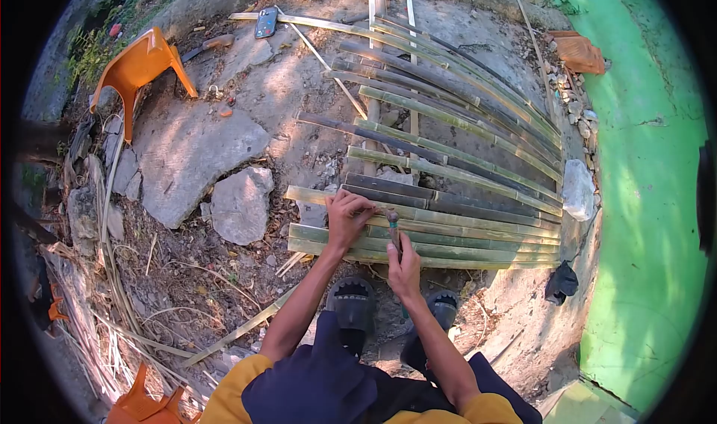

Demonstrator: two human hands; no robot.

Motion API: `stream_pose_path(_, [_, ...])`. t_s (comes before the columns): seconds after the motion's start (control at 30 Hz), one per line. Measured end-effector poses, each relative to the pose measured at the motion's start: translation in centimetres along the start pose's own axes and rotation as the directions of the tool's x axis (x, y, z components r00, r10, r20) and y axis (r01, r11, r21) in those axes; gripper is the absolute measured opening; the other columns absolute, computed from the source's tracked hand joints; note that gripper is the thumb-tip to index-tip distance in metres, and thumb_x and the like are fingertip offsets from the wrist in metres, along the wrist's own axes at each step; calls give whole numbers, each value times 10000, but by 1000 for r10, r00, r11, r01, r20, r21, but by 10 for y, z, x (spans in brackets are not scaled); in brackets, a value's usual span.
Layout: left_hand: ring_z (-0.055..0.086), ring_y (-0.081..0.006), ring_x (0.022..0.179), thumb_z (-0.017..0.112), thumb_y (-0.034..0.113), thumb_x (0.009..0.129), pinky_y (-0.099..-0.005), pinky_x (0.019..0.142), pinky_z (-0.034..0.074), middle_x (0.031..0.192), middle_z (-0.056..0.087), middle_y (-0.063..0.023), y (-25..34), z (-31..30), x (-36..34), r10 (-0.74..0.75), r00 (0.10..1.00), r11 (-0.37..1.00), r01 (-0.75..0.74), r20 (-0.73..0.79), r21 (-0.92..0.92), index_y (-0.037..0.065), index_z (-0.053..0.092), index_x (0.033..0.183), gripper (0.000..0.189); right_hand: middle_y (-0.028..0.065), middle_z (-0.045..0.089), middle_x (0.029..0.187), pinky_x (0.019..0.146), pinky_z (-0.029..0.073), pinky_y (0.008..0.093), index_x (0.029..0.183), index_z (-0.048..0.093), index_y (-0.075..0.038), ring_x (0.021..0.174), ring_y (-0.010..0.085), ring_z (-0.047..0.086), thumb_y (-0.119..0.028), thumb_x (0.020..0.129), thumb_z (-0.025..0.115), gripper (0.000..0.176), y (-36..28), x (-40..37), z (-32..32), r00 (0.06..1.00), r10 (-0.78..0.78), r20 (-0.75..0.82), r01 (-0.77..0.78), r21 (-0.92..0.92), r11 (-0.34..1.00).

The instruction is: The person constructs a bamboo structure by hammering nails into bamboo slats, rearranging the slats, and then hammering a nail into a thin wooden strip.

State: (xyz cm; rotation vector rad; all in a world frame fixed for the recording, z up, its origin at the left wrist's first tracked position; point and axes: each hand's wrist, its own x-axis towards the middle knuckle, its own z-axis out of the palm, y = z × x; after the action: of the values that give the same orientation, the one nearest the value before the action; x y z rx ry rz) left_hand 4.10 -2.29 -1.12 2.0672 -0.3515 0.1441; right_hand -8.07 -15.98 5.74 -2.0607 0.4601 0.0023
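Note:
My right hand [404, 271] is wrapped round the handle of a hammer [393, 227], whose head is over the pale bamboo slats. Just left of it, my left hand [349, 216] rests at a light bamboo slat [306, 194] with its fingertips pinched together. Whatever lies between those fingertips is too small to make out. Beneath both hands are green bamboo slats [478, 242], side by side. Dark split bamboo slats [463, 200] lie just beyond, and more slats fan out farther away over lengthwise strips.
An orange plastic chair [142, 62] stands at the upper left, near a phone [266, 23] lying on a strip. Broken concrete slabs [198, 155] cover the left ground. A white stone block [578, 190] sits at the slats' right ends, beside a green surface [642, 200].

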Motion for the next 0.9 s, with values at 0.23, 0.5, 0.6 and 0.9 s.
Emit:
stream_pose_path(0.23, [573,-143,837,860,163,728,-343,845,319,824,729,71,0,1,0,3,1000,1000,-3,3,-11,152,753,788,124,265,647,876,721,494,477,1240,565,20,819,467,649,-208,1012,542,323,0,-2,-4,1000,27,-5,-27,21,999])
stream_pose_path(0.5, [577,-146,824,877,182,722,-337,859,331,815,728,65,-1,1,1,2,1000,1000,-2,-2,-2,146,765,809,147,247,636,829,702,487,463,1234,568,16,752,409,651,-215,1010,546,323,15,-4,-6,996,3,-84,0,34,999])
stream_pose_path(0.6, [578,-147,819,883,190,715,-331,858,339,811,729,63,-1,1,1,16,1000,1000,-16,0,5,146,783,844,169,235,630,810,684,482,452,1232,573,13,723,394,641,-220,1012,547,322,16,-6,-11,996,74,-45,-72,41,997])
stream_pose_path(0.9, [583,-146,817,887,180,700,-323,848,350,820,735,60,1,-2,-1,-20,1000,1000,20,7,-10,155,798,904,224,209,622,784,665,481,434,1231,578,8,685,337,634,-217,1007,558,318,23,-7,-12,997,69,-41,-68,40,997])
